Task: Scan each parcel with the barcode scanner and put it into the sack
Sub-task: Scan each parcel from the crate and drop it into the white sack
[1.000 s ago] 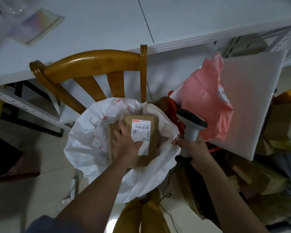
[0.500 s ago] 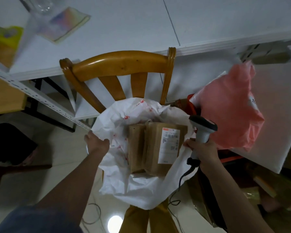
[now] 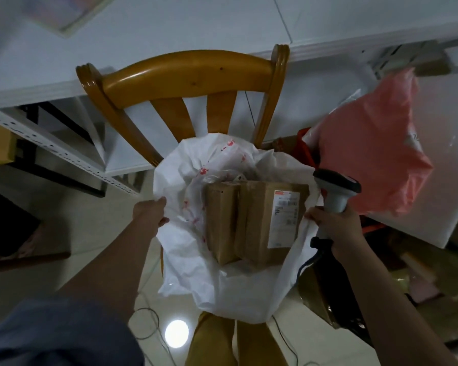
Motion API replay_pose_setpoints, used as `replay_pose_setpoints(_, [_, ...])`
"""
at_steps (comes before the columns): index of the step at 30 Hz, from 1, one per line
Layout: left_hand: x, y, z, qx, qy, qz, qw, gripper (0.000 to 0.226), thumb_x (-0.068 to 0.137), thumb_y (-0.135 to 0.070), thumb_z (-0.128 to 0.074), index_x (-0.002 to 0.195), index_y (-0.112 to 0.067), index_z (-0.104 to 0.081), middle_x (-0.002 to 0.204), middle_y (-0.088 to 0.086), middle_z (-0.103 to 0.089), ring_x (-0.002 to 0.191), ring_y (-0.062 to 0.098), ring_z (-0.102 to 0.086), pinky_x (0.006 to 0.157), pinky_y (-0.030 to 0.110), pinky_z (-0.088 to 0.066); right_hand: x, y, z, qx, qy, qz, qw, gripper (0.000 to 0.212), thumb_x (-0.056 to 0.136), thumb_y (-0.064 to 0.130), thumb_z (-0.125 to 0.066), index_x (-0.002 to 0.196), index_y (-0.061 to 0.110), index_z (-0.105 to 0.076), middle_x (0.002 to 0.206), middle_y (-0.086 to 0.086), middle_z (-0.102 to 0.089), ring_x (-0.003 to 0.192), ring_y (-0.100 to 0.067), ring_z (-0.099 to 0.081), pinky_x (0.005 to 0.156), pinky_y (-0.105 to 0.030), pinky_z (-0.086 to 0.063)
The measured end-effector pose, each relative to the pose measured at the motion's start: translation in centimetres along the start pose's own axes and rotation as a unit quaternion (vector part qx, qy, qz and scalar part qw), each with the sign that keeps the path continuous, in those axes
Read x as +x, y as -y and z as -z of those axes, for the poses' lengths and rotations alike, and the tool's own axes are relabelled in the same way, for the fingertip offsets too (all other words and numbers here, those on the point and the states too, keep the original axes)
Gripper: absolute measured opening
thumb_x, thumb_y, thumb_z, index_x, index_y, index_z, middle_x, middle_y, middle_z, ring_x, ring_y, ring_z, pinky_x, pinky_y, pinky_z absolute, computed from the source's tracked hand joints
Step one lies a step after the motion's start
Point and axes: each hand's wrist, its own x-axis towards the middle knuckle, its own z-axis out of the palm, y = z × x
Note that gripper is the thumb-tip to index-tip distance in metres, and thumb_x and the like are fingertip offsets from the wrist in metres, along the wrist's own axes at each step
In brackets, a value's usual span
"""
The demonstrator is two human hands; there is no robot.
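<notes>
Seemingly, sack [image 3: 180, 249] folds hide deeper parcels [image 3: 259, 220].

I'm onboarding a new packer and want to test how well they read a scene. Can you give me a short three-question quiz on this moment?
1. True or false: the brown cardboard parcel with the white label lies inside the white plastic sack.
2. What does the right hand hold? A) grey barcode scanner B) pink plastic mailer bag C) nothing
3. Fill in: the left hand grips the sack's ____.

Key: 1 true; 2 A; 3 rim.
</notes>
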Motion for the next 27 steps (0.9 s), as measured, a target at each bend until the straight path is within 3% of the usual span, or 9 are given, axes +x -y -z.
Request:
replay_pose_setpoints(4, [-3.8, -3.5, 0.3, -0.085, -0.107, -0.13, 0.982, 0.018, 0.094, -0.022, -0.062, 0.099, -0.005, -0.064, 0.091, 0.008, -0.065, 0.054, 0.024, -0.062, 0.044, 0.024, -0.052, -0.9, 2.8, 1.4, 0.036, -0.038, 0.042, 0.998, 0.022, 0.077, 0.007, -0.08, 0.09, 0.009, -0.062, 0.082, -0.007, -0.067, 0.078, -0.027, -0.069, 0.071, -0.043, -0.057])
replay_pose_setpoints(8, [-7.7, -5.0, 0.6, -0.044, -0.098, -0.18, 0.978, 0.022, 0.094, -0.022, -0.062, 0.091, -0.001, -0.068, 0.084, 0.006, -0.067, 0.063, 0.027, -0.066, 0.057, 0.035, -0.061, -2.2, 5.2, 1.3, 0.032, -0.039, 0.02, 0.999, 0.028, 0.079, 0.0, -0.075, 0.103, 0.003, -0.06, 0.081, -0.008, -0.061, 0.073, -0.024, -0.063, 0.067, -0.038, -0.054])
replay_pose_setpoints(10, [-9.1, -6.3, 0.9, -0.061, -0.101, -0.239, 0.964, 0.027, 0.095, -0.024, -0.061, 0.082, 0.0, -0.065, 0.074, 0.006, -0.063, 0.065, 0.032, -0.066, 0.055, 0.034, -0.06, -2.6, 6.0, 1.4, 0.056, -0.036, 0.035, 0.997, 0.027, 0.079, 0.0, -0.074, 0.1, 0.005, -0.06, 0.081, -0.007, -0.061, 0.07, -0.021, -0.063, 0.061, -0.034, -0.051])
replay_pose_setpoints(12, [-10.0, -7.6, 1.1, -0.049, -0.077, -0.257, 0.962, 0.028, 0.095, -0.025, -0.062, 0.091, 0.002, -0.067, 0.087, 0.008, -0.065, 0.062, 0.03, -0.066, 0.05, 0.03, -0.057, -2.9, 6.9, 1.3, 0.06, -0.023, 0.068, 0.996, 0.025, 0.08, 0.0, -0.073, 0.1, 0.006, -0.059, 0.084, -0.006, -0.063, 0.07, -0.019, -0.064, 0.059, -0.031, -0.05])
replay_pose_setpoints(15, [-11.4, -7.9, 1.4, -0.032, -0.069, -0.236, 0.969, 0.018, 0.094, -0.022, -0.063, 0.091, -0.004, -0.066, 0.092, 0.005, -0.064, 0.062, 0.032, -0.067, 0.063, 0.04, -0.06, -3.6, 7.8, 1.0, 0.047, -0.008, 0.064, 0.997, 0.031, 0.082, -0.002, -0.071, 0.11, 0.004, -0.058, 0.085, -0.009, -0.062, 0.07, -0.021, -0.063, 0.059, -0.032, -0.049])
replay_pose_setpoints(19, [-12.2, -8.0, 1.6, -0.083, -0.102, -0.29, 0.948, 0.031, 0.095, -0.026, -0.062, 0.094, 0.005, -0.068, 0.092, 0.022, -0.066, 0.078, 0.036, -0.067, 0.062, 0.034, -0.058, -3.6, 9.3, 1.3, 0.063, 0.015, 0.143, 0.988, 0.016, 0.081, 0.002, -0.072, 0.092, 0.007, -0.061, 0.064, 0.002, -0.064, 0.054, -0.008, -0.063, 0.048, -0.023, -0.05])
replay_pose_setpoints(23, [-10.2, -6.8, 2.6, 0.095, -0.038, -0.155, 0.983, 0.019, 0.092, -0.013, -0.062, 0.1, 0.003, -0.061, 0.105, 0.021, -0.067, 0.068, 0.029, -0.065, 0.05, 0.024, -0.054, -3.0, 9.5, 1.0, -0.03, 0.002, 0.077, 0.997, 0.02, 0.081, -0.005, -0.069, 0.091, 0.008, -0.058, 0.073, -0.008, -0.06, 0.061, -0.019, -0.059, 0.053, -0.029, -0.046])
replay_pose_setpoints(25, [-9.8, -6.1, 3.6, 0.172, -0.015, -0.127, 0.977, 0.014, 0.085, -0.009, -0.063, 0.094, 0.0, -0.057, 0.101, 0.019, -0.065, 0.068, 0.026, -0.062, 0.06, 0.032, -0.057, -2.6, 8.5, 1.1, -0.087, 0.004, 0.055, 0.995, 0.021, 0.08, -0.007, -0.066, 0.083, 0.01, -0.053, 0.076, -0.011, -0.058, 0.063, -0.021, -0.056, 0.054, -0.03, -0.045])
replay_pose_setpoints(27, [-9.6, -5.6, 4.5, 0.296, -0.001, -0.125, 0.947, 0.02, 0.079, -0.013, -0.066, 0.085, -0.005, -0.048, 0.092, 0.014, -0.06, 0.076, 0.028, -0.06, 0.071, 0.036, -0.056, -2.4, 7.5, 1.3, -0.101, 0.003, 0.063, 0.993, 0.021, 0.082, -0.003, -0.066, 0.081, 0.013, -0.052, 0.076, -0.01, -0.058, 0.062, -0.02, -0.057, 0.054, -0.03, -0.048])
